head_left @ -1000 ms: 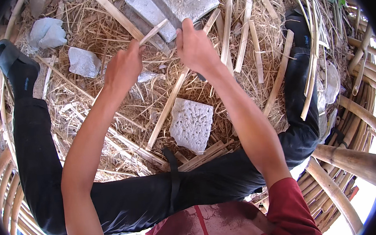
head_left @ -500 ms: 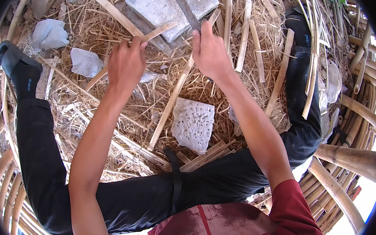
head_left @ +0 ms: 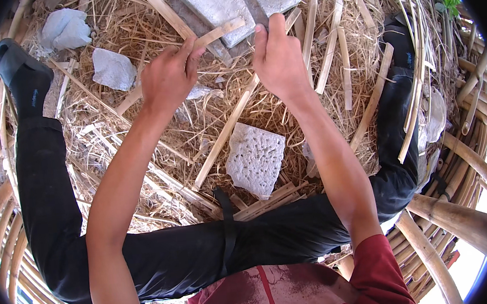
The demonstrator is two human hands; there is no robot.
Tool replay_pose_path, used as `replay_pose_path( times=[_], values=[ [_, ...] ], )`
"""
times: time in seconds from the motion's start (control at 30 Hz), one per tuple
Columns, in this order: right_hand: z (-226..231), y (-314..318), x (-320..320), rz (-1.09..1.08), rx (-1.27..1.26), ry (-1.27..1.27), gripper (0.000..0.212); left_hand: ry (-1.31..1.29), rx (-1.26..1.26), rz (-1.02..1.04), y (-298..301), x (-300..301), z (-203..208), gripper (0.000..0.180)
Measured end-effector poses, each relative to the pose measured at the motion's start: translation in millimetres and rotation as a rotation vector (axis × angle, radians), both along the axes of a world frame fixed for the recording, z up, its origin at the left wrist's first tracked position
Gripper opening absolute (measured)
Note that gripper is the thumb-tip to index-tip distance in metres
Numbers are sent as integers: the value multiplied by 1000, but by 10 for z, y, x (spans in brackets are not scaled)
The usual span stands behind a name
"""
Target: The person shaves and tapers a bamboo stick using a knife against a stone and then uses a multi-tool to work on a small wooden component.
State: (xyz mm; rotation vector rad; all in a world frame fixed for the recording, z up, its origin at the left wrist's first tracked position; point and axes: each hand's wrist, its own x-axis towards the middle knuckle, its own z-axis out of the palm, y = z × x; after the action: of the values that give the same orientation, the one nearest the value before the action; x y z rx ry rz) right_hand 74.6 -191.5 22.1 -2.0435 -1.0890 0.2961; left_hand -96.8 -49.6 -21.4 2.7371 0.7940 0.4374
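My left hand (head_left: 168,73) is closed round a flat bamboo strip (head_left: 223,31), pinched between thumb and fingers. The strip's free end points right, over the near edge of a pale stone slab (head_left: 209,5). To its right, my right hand (head_left: 279,56) grips a long dark knife (head_left: 249,0), its handle hidden in the fist. The blade points away from me and lies across the slab, and its far end runs out of the picture. Strip and blade are apart. A pitted grey stone (head_left: 255,160) rests between my forearms.
Cut bamboo strips (head_left: 331,45) lie scattered over straw and shavings (head_left: 196,138). Two pale rocks (head_left: 113,68) sit at the left. My outstretched legs (head_left: 177,257) frame the work area. Bamboo poles (head_left: 454,215) edge it on the right, and more slats curve along the left.
The whole view has shifted slightly, so the slab and stones appear a little further right. Both hands keep their grips, and strip and blade look much the same relative to the slab.
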Motion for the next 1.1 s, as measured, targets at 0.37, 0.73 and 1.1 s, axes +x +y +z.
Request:
replay_pose_path(
  times=[0.37,0.73,1.1],
  values=[
    [56,51,48,-42,-140,78,18,-8,109,-24,22,-8,-39,26],
    [308,50,-10,-41,-88,89,19,0,175,-37,-51,-95,-90,27],
    [453,94,26,-85,1,9,18,-54,189,-47,54,-55,-142,31]
  ],
)
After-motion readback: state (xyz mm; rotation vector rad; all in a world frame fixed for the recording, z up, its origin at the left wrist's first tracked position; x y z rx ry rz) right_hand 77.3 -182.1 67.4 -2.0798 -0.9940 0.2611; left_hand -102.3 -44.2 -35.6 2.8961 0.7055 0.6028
